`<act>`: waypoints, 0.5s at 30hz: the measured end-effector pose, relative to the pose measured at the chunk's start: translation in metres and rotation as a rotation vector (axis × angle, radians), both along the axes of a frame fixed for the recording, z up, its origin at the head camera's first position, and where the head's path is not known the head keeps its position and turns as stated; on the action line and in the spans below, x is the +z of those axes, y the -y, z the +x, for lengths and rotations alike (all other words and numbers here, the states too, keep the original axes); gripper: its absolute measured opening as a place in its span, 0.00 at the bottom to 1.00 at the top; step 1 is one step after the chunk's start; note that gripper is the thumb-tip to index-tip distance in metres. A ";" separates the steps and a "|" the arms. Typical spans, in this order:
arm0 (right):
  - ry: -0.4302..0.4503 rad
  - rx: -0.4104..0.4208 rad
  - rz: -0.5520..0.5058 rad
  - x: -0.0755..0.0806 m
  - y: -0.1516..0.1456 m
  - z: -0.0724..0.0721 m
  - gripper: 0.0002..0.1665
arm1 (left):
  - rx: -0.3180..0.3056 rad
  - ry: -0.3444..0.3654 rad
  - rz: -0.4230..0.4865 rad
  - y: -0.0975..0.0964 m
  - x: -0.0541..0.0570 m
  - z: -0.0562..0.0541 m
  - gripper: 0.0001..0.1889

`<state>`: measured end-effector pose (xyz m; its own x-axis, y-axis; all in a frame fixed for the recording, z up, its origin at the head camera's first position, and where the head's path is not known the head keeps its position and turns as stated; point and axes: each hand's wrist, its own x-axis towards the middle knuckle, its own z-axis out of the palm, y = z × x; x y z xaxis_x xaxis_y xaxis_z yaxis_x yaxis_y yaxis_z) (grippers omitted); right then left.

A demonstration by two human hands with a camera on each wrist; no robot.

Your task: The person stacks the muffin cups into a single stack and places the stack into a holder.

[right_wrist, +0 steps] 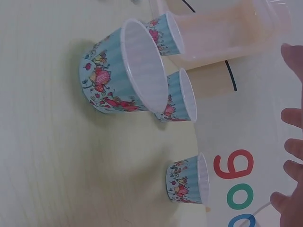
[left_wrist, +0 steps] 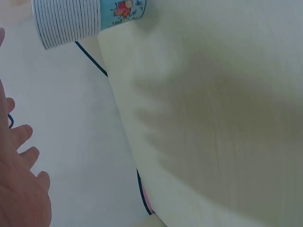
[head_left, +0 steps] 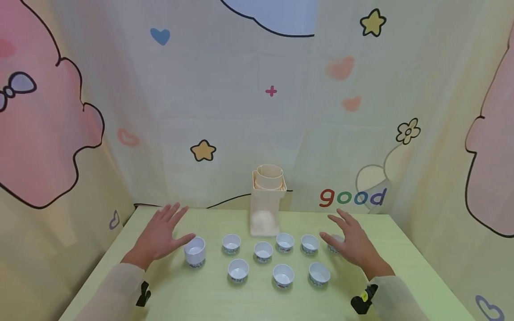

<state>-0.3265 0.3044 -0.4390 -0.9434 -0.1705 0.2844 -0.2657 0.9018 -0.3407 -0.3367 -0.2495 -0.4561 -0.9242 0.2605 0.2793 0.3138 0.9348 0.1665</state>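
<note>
My left hand (head_left: 162, 234) hovers with spread fingers over the left side of the table, its thumb close to a stack of nested paper baking cups (head_left: 195, 253). In the left wrist view, the stack (left_wrist: 71, 21) shows ribbed white rims above a blue flowered base. On the right, my right hand (head_left: 353, 240) is also spread and holds nothing. Its thumb and palm partly cover one baking cup (head_left: 334, 248) in the head view. Several single baking cups, such as a front one (head_left: 283, 276), stand upright between the hands, blue with red flowers outside (right_wrist: 109, 71).
Behind the cups stands a cream plastic holder (head_left: 265, 214) with a round tube (head_left: 270, 177) at its top. The pale wooden table (head_left: 192, 298) ends at a printed cloth backdrop (head_left: 233, 111), with more cloth on both sides.
</note>
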 end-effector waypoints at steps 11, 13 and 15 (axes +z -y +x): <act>-0.016 0.035 -0.087 -0.012 0.014 0.018 0.45 | -0.019 0.001 0.159 -0.011 -0.009 0.018 0.49; -0.003 0.034 -0.108 -0.015 0.015 0.022 0.44 | -0.015 0.017 0.204 -0.012 -0.011 0.021 0.49; 0.007 0.037 -0.136 -0.018 0.016 0.025 0.43 | -0.012 0.043 0.257 -0.014 -0.014 0.025 0.50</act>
<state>-0.3013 0.2882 -0.4567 -0.9392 -0.1658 0.3006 -0.2952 0.8369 -0.4609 -0.3116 -0.2357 -0.4696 -0.9341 0.1968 0.2978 0.3117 0.8563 0.4118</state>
